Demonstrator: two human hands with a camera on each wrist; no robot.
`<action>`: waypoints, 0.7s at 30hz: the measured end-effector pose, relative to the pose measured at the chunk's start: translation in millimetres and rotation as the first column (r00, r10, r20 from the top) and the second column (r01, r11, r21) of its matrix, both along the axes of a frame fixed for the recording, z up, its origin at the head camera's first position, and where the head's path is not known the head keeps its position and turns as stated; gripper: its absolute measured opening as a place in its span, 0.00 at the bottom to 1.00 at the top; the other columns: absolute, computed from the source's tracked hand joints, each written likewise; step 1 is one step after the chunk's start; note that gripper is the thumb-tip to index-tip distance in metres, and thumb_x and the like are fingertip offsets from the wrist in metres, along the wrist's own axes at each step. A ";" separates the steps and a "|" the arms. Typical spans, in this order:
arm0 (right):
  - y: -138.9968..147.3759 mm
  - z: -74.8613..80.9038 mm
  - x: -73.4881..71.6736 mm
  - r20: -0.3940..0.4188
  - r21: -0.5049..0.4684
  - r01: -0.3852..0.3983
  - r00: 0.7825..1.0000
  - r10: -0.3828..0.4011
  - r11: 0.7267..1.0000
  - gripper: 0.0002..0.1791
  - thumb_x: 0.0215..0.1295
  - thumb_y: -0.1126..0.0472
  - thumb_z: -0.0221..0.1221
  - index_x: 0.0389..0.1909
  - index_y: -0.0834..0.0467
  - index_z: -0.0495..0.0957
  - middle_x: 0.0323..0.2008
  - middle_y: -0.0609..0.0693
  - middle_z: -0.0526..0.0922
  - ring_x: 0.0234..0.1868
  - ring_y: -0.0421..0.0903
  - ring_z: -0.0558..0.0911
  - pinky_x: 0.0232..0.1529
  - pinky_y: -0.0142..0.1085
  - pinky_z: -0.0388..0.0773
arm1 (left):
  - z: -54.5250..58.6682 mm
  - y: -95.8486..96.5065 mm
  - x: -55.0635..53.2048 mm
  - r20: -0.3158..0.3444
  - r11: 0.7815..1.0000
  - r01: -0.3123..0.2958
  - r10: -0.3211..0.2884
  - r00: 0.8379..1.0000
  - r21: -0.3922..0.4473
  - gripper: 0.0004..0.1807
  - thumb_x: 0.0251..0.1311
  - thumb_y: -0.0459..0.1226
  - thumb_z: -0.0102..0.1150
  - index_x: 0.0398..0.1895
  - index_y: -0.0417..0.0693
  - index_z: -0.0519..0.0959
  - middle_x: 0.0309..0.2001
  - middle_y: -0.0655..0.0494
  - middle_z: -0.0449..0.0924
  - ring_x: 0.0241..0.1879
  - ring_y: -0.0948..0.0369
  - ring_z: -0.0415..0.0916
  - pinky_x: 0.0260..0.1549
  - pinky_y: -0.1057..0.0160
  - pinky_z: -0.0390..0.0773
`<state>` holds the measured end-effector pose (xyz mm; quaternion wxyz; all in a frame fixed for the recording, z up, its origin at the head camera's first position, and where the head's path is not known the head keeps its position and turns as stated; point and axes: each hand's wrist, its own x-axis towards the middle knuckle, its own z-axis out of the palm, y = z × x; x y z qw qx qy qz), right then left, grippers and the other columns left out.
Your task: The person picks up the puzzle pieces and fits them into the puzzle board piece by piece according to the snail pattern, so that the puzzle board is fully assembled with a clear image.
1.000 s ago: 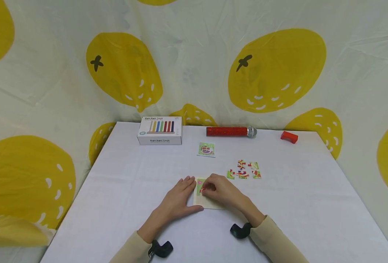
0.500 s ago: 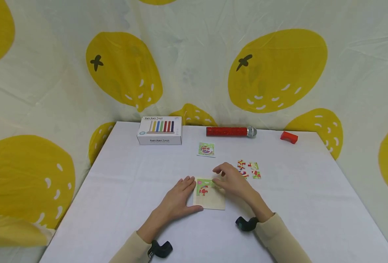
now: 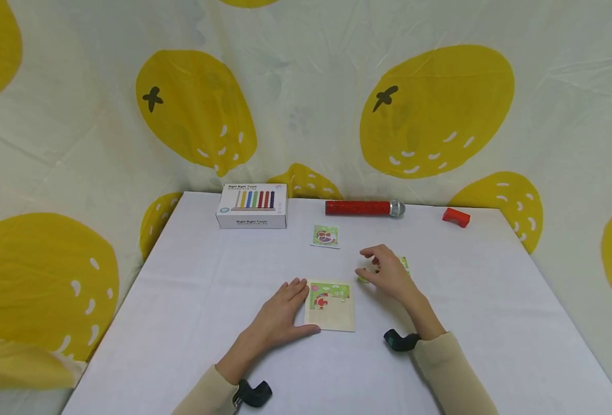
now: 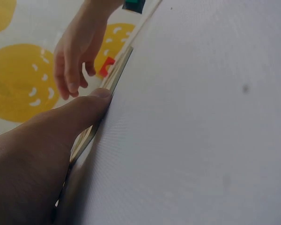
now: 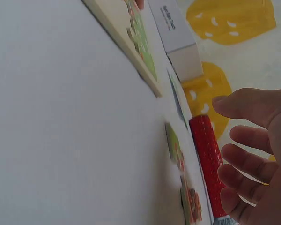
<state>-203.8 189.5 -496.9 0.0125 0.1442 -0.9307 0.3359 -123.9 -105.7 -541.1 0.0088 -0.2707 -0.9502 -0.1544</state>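
Fingers straight on the left hand (image 3: 281,316), against the left side of the puzzle board (image 3: 333,318), presumably to prevent sliding. Loosely bent and apart on the right hand (image 3: 390,275), gripping nothing visible, above loose pieces (image 3: 405,263) to the board's right, likely kept there for easy reach. Beyond the board, a picture card (image 3: 326,236) and, farther left, a white box (image 3: 252,206) seemingly reading "Right Right Touch".
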 end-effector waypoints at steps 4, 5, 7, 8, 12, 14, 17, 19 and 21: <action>10.8 -6.3 -5.9 0.009 0.007 0.036 0.999 -0.036 0.999 0.27 0.59 0.57 0.69 0.57 0.64 0.78 0.50 0.60 0.79 0.46 0.54 0.79 0.48 0.47 0.81 | -0.7 0.2 0.2 0.008 1.000 -0.002 0.002 1.000 0.003 0.53 0.56 0.70 0.56 0.75 0.43 0.64 0.77 0.51 0.61 0.78 0.55 0.55 0.79 0.57 0.56; 13.2 -7.5 -7.1 0.017 0.008 0.047 0.999 -0.047 0.999 0.27 0.59 0.57 0.69 0.57 0.64 0.78 0.50 0.60 0.79 0.47 0.54 0.79 0.49 0.47 0.81 | -0.7 0.2 0.2 0.011 1.000 -0.004 0.004 1.000 0.004 0.53 0.56 0.70 0.56 0.75 0.43 0.64 0.77 0.51 0.61 0.78 0.55 0.55 0.79 0.57 0.56; 18.1 -10.2 -9.8 0.027 0.013 0.071 0.997 -0.071 0.997 0.27 0.59 0.57 0.69 0.58 0.64 0.77 0.51 0.61 0.79 0.48 0.55 0.79 0.50 0.48 0.81 | -0.4 0.2 0.5 0.015 1.000 -0.005 0.005 1.000 0.006 0.53 0.56 0.70 0.56 0.75 0.43 0.64 0.77 0.51 0.61 0.78 0.56 0.55 0.79 0.57 0.56; 20.6 -11.4 -11.1 0.026 0.013 0.078 0.997 -0.078 0.997 0.27 0.59 0.57 0.69 0.58 0.65 0.77 0.51 0.62 0.79 0.48 0.56 0.79 0.51 0.49 0.81 | -0.4 0.2 0.6 0.017 1.000 -0.006 0.006 1.000 0.007 0.53 0.56 0.70 0.56 0.75 0.43 0.64 0.77 0.52 0.61 0.78 0.56 0.55 0.79 0.57 0.56; 28.4 -16.7 -15.9 0.015 0.006 0.109 0.994 -0.109 0.994 0.26 0.59 0.59 0.68 0.57 0.66 0.77 0.50 0.63 0.79 0.47 0.57 0.78 0.49 0.48 0.78 | -0.5 0.1 0.6 0.020 1.000 -0.008 0.008 1.000 0.003 0.54 0.56 0.71 0.56 0.75 0.43 0.63 0.77 0.52 0.60 0.78 0.56 0.54 0.79 0.57 0.56; 31.0 -19.0 -17.5 0.015 0.013 0.121 0.992 -0.122 0.993 0.26 0.60 0.59 0.67 0.56 0.67 0.77 0.49 0.64 0.79 0.45 0.57 0.76 0.47 0.46 0.76 | -0.8 0.1 0.4 0.018 1.000 -0.008 0.008 1.000 0.002 0.54 0.56 0.71 0.56 0.75 0.43 0.63 0.77 0.52 0.60 0.79 0.56 0.54 0.79 0.57 0.56; 33.8 -21.6 -18.7 0.035 0.036 0.145 0.989 -0.146 0.989 0.26 0.61 0.57 0.66 0.57 0.67 0.77 0.49 0.64 0.78 0.45 0.56 0.75 0.46 0.45 0.74 | -1.2 -0.1 0.3 0.015 1.000 -0.008 0.008 1.000 -0.002 0.54 0.56 0.71 0.56 0.75 0.43 0.63 0.77 0.52 0.61 0.78 0.56 0.54 0.79 0.57 0.55; 35.1 -22.7 -18.8 0.056 0.053 0.158 0.985 -0.161 0.986 0.27 0.63 0.56 0.65 0.59 0.66 0.76 0.50 0.63 0.78 0.46 0.55 0.74 0.48 0.45 0.75 | -1.0 -0.2 0.4 0.011 1.000 -0.008 0.008 1.000 -0.002 0.53 0.56 0.71 0.56 0.75 0.43 0.64 0.77 0.52 0.61 0.78 0.56 0.55 0.79 0.57 0.56; 36.0 -23.4 -18.4 0.070 0.065 0.167 0.983 -0.171 0.984 0.27 0.64 0.55 0.64 0.60 0.66 0.76 0.50 0.63 0.77 0.47 0.55 0.74 0.50 0.47 0.76 | -0.7 -0.3 0.7 0.010 1.000 -0.007 0.007 1.000 -0.001 0.53 0.56 0.71 0.55 0.75 0.43 0.64 0.77 0.52 0.61 0.78 0.56 0.55 0.79 0.57 0.56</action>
